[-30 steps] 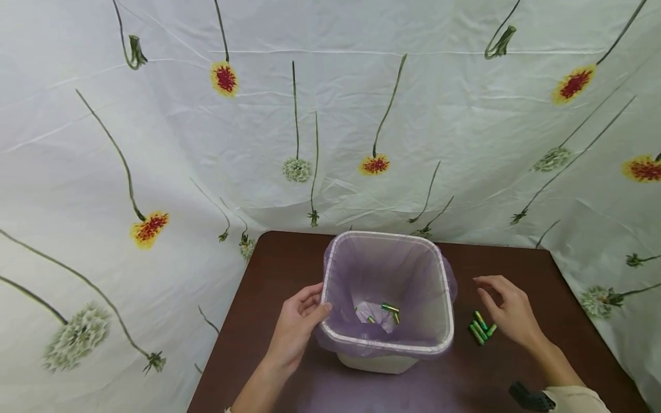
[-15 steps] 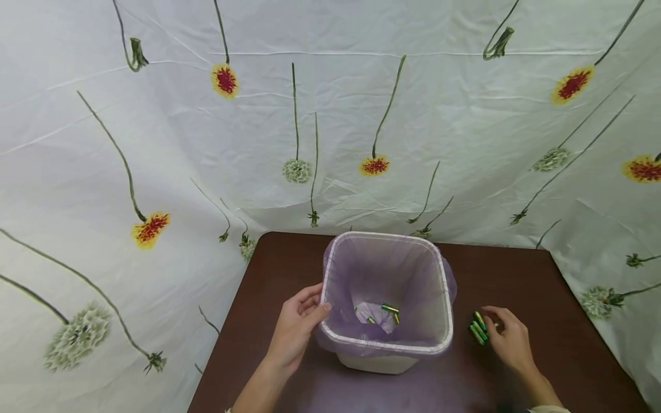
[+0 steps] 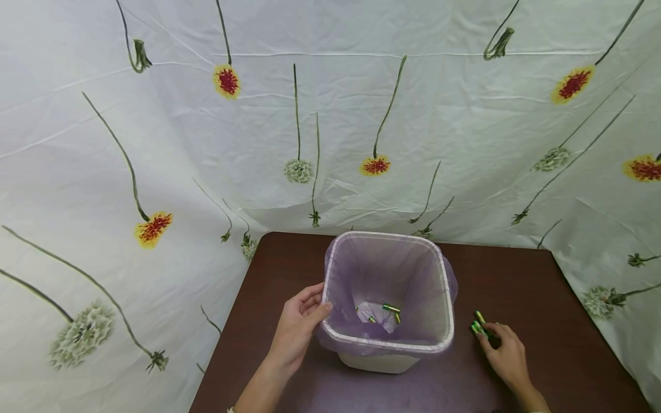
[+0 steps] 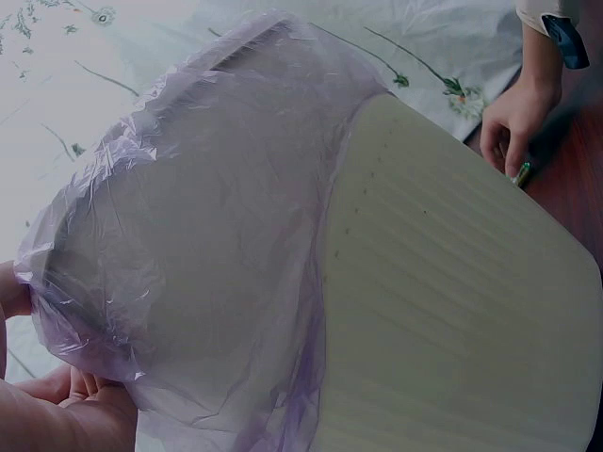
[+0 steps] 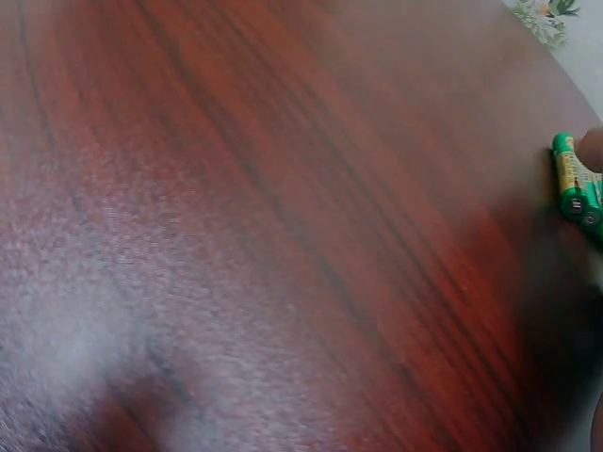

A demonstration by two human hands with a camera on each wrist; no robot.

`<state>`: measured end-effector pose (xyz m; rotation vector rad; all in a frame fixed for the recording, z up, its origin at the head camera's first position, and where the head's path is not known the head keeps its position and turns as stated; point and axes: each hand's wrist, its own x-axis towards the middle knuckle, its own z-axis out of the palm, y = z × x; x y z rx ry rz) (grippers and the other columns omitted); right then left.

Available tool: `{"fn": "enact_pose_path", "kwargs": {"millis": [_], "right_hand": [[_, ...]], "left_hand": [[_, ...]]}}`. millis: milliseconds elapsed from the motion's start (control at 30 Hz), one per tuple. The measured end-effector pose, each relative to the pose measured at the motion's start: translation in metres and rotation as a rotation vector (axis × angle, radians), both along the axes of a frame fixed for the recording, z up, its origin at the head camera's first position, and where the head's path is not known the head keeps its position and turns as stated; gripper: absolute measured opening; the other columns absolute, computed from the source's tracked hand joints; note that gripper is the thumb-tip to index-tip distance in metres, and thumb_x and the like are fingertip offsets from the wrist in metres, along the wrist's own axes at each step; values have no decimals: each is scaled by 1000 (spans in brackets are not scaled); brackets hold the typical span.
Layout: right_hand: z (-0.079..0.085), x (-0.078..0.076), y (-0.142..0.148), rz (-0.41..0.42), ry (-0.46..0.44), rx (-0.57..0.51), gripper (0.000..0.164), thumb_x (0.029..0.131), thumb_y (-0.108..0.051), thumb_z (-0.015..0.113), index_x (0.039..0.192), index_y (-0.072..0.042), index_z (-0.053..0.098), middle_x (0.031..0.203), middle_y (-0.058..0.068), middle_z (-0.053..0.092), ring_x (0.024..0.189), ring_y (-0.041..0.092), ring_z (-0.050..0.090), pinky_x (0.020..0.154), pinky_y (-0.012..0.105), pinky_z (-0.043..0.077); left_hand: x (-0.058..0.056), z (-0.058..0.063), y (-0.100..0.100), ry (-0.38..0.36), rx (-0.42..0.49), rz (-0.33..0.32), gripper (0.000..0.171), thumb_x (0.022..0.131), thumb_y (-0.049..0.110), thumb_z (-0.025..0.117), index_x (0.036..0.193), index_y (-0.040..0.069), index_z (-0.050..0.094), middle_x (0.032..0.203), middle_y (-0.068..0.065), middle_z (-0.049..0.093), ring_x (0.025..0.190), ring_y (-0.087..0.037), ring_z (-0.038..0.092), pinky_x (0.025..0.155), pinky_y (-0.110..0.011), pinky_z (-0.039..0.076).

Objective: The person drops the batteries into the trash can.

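Observation:
A white trash bin lined with a thin purple bag stands mid-table. My left hand grips its left rim, thumb over the edge and fingers outside; the left wrist view shows these fingers on the bagged rim. Several green-and-gold batteries lie at the bin's bottom. To the right of the bin, my right hand is low over the table, thumb and forefinger pinching at a battery in a small group, partly hidden by the fingers. Another battery lies just beyond the fingertips.
The dark wooden table has its back edge against a white flower-printed cloth, which also hangs along both sides. A dark band shows on the right wrist in the left wrist view.
My right hand has come down from above the table onto the batteries and closed its thumb and forefinger at one. The left hand has kept its hold on the bin rim.

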<state>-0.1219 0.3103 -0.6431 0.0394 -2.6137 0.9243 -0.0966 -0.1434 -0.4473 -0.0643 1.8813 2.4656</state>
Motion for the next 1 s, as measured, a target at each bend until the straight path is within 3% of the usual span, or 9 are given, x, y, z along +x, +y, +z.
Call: {"fn": "enact_pose_path", "kwargs": {"millis": [400,733,1000], "right_hand": [[-14,-2,0,3,99,58,29,71,2,91,91,-1,70,99,20,64,83,34,59,67,52,47],[-16,0,-2,10,102,38,24,72,4,90,89,-1,74,102,21,63,90,43,61,70,60,48],[-17,-1,-5,-12,137,41,22,71,5,89,90,2,77,101,21,61,92,41,60,74,57,46]], "left_hand": [[0,-1,1,8,-4,8,47,89,-9,67,133,-14,56,106,-15,64,92,-19,64,79,-25,54],[1,1,0,0,-11,1,48,89,-7,68,135,-15,54,108,-16,65,95,-20,65,81,-26,55],[0,0,-1,3,-4,-10,49,89,-7,68,135,-16,53,110,-18,65,97,-22,65,82,-26,56]]}}
